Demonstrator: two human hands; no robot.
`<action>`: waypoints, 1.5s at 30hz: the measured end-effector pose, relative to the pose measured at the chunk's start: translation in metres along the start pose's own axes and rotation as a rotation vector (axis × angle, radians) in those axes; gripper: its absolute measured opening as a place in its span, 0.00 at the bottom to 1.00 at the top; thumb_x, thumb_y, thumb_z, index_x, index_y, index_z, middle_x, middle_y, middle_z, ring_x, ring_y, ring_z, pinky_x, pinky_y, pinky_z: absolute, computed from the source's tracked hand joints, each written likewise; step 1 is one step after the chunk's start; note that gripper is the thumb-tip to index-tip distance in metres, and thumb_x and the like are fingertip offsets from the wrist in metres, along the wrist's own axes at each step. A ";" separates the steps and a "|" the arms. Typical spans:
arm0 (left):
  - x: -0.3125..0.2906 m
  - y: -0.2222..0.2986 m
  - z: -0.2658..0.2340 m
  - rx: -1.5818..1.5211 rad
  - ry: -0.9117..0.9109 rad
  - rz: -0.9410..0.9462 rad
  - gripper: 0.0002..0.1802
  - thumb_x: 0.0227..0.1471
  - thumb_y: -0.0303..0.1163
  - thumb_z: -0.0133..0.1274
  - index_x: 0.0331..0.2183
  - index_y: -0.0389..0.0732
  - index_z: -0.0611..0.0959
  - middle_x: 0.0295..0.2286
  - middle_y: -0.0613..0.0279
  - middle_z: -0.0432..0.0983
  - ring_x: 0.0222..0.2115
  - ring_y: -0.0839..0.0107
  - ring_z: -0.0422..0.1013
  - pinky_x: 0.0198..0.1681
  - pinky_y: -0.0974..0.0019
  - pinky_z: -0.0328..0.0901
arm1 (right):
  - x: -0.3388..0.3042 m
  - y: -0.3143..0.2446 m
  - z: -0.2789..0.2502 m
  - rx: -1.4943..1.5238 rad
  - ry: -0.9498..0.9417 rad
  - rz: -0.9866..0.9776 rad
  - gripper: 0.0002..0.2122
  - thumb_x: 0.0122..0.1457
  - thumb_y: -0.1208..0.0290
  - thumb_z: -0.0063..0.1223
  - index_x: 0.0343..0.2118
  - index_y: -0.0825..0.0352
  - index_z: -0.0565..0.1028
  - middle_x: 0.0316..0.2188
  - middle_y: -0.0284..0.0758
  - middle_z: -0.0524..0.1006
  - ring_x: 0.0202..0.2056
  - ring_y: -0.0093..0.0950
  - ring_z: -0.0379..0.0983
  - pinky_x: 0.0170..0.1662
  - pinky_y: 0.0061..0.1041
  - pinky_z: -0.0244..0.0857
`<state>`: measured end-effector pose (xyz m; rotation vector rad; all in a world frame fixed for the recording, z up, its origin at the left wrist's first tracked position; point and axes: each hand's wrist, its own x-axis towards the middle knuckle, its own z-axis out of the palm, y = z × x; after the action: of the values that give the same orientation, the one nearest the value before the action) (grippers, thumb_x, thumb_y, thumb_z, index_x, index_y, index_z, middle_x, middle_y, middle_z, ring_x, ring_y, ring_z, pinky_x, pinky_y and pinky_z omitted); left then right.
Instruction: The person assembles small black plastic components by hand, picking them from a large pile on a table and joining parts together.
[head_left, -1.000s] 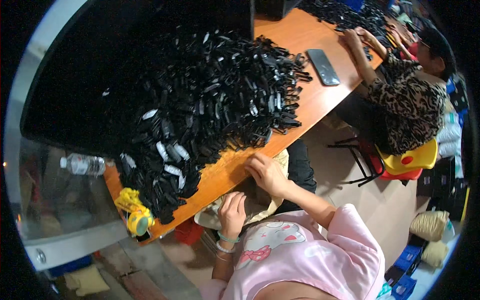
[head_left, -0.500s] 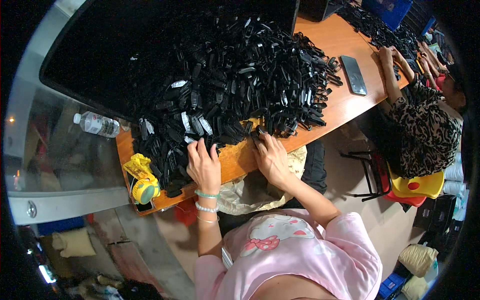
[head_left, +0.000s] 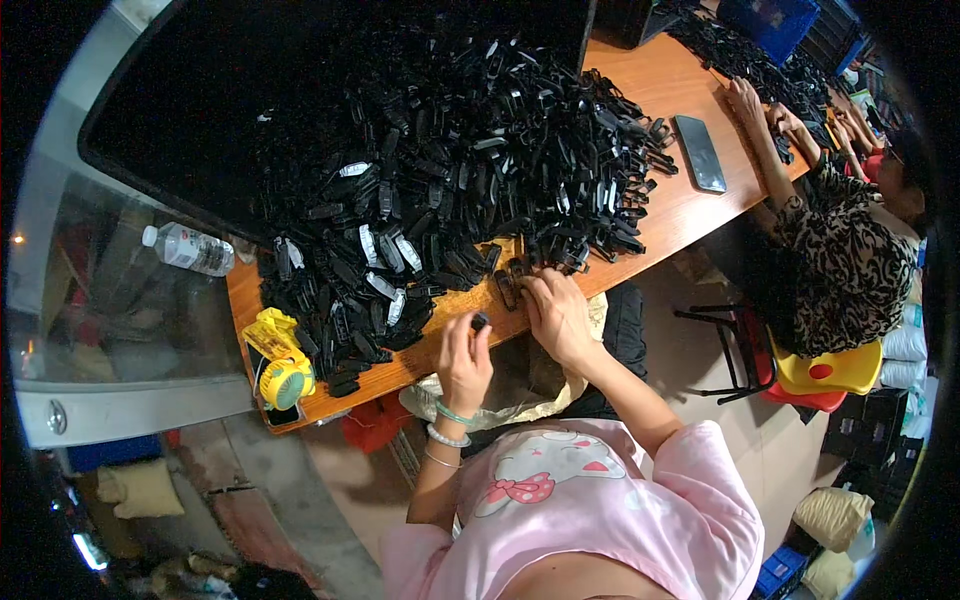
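A big heap of small black plastic pieces [head_left: 480, 150] covers the wooden table [head_left: 440, 345]; a few carry white faces. My left hand [head_left: 466, 358], with beaded bracelets at the wrist, is just off the table's near edge. Its thumb and fingers pinch one small black piece [head_left: 479, 321]. My right hand [head_left: 558, 312] rests at the edge further right, fingers bent down onto a couple of black pieces [head_left: 507, 288]. Its fingertips are partly hidden, so whether it grips one is hard to see. Below the edge, an open pale sack [head_left: 550, 400] hangs in front of my lap.
A phone [head_left: 699, 153] lies right of the heap. At the table's left corner sits a yellow-and-green round device [head_left: 285, 378]; a plastic bottle [head_left: 190, 249] is beyond it. To the right, a co-worker in a patterned top [head_left: 845, 270] handles pieces beside a yellow stool [head_left: 830, 372].
My left hand has moved from the heap right and toward me, carrying a black piece. My right hand has shifted slightly right. The co-worker's hands have moved apart.
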<state>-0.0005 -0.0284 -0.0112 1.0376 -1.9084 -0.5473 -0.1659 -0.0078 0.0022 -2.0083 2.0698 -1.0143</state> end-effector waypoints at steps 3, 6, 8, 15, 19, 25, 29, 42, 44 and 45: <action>-0.004 0.007 0.007 -0.008 -0.032 0.004 0.13 0.52 0.27 0.50 0.39 0.33 0.73 0.30 0.51 0.71 0.28 0.55 0.70 0.29 0.61 0.65 | -0.010 0.004 0.007 0.089 -0.032 -0.051 0.15 0.46 0.79 0.47 0.40 0.67 0.71 0.32 0.41 0.69 0.33 0.40 0.67 0.37 0.34 0.62; -0.010 0.002 0.008 -0.077 -0.027 -0.099 0.12 0.52 0.27 0.49 0.39 0.33 0.73 0.30 0.50 0.71 0.28 0.54 0.70 0.30 0.60 0.64 | -0.005 0.007 0.003 0.037 0.064 -0.101 0.15 0.45 0.79 0.46 0.40 0.67 0.71 0.32 0.41 0.68 0.33 0.39 0.66 0.37 0.34 0.62; -0.017 -0.003 0.006 -0.119 -0.018 -0.129 0.13 0.53 0.28 0.49 0.40 0.32 0.72 0.31 0.50 0.71 0.29 0.55 0.70 0.32 0.60 0.64 | -0.002 0.011 0.003 -0.023 0.029 -0.120 0.14 0.46 0.77 0.46 0.39 0.67 0.71 0.33 0.41 0.67 0.34 0.38 0.65 0.37 0.34 0.61; -0.032 -0.011 0.000 -0.296 -0.070 -0.389 0.15 0.53 0.26 0.49 0.42 0.28 0.73 0.30 0.54 0.71 0.27 0.67 0.70 0.29 0.69 0.65 | 0.000 0.014 0.001 -0.170 -0.120 -0.325 0.09 0.48 0.70 0.43 0.32 0.64 0.72 0.35 0.40 0.66 0.38 0.36 0.63 0.40 0.33 0.57; -0.027 0.006 -0.011 -0.546 0.073 -0.567 0.13 0.52 0.21 0.49 0.41 0.28 0.74 0.29 0.63 0.66 0.20 0.79 0.65 0.23 0.76 0.61 | 0.001 0.007 -0.006 -0.071 -0.047 -0.358 0.08 0.46 0.73 0.48 0.31 0.66 0.70 0.39 0.40 0.68 0.43 0.38 0.63 0.44 0.34 0.57; -0.019 0.019 -0.039 -0.513 -0.124 -0.390 0.13 0.50 0.21 0.51 0.40 0.28 0.74 0.30 0.58 0.69 0.23 0.74 0.66 0.26 0.74 0.62 | -0.018 -0.032 -0.039 0.761 -0.268 0.002 0.20 0.53 0.80 0.51 0.51 0.69 0.66 0.36 0.43 0.71 0.39 0.35 0.69 0.42 0.29 0.63; -0.001 0.045 -0.057 -0.329 -0.200 -0.188 0.14 0.47 0.21 0.53 0.38 0.27 0.75 0.31 0.53 0.71 0.29 0.64 0.69 0.31 0.69 0.64 | -0.016 -0.033 -0.049 0.688 -0.388 -0.154 0.18 0.54 0.79 0.49 0.49 0.72 0.65 0.37 0.45 0.70 0.38 0.42 0.69 0.42 0.31 0.64; -0.009 0.051 -0.050 -0.340 -0.222 -0.226 0.11 0.47 0.21 0.53 0.34 0.25 0.74 0.26 0.52 0.69 0.25 0.62 0.68 0.27 0.66 0.63 | -0.043 -0.041 -0.040 0.425 -0.276 -0.267 0.28 0.42 0.84 0.51 0.51 0.75 0.62 0.41 0.49 0.67 0.40 0.46 0.67 0.44 0.35 0.64; -0.006 0.056 -0.041 -0.322 -0.156 -0.196 0.13 0.48 0.24 0.54 0.36 0.25 0.76 0.29 0.53 0.71 0.27 0.65 0.70 0.26 0.70 0.64 | -0.042 -0.045 -0.041 0.444 -0.300 -0.182 0.27 0.43 0.83 0.52 0.51 0.73 0.64 0.42 0.48 0.67 0.41 0.45 0.68 0.44 0.34 0.64; -0.009 0.054 -0.040 -0.376 -0.157 -0.276 0.14 0.48 0.25 0.54 0.37 0.26 0.76 0.30 0.54 0.71 0.26 0.68 0.70 0.25 0.72 0.64 | -0.042 -0.047 -0.042 0.541 -0.266 -0.134 0.25 0.45 0.82 0.53 0.50 0.72 0.66 0.41 0.47 0.68 0.41 0.44 0.68 0.44 0.33 0.63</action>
<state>0.0115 0.0099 0.0437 1.0348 -1.7115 -1.1273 -0.1404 0.0516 0.0427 -1.8806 1.3598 -1.1058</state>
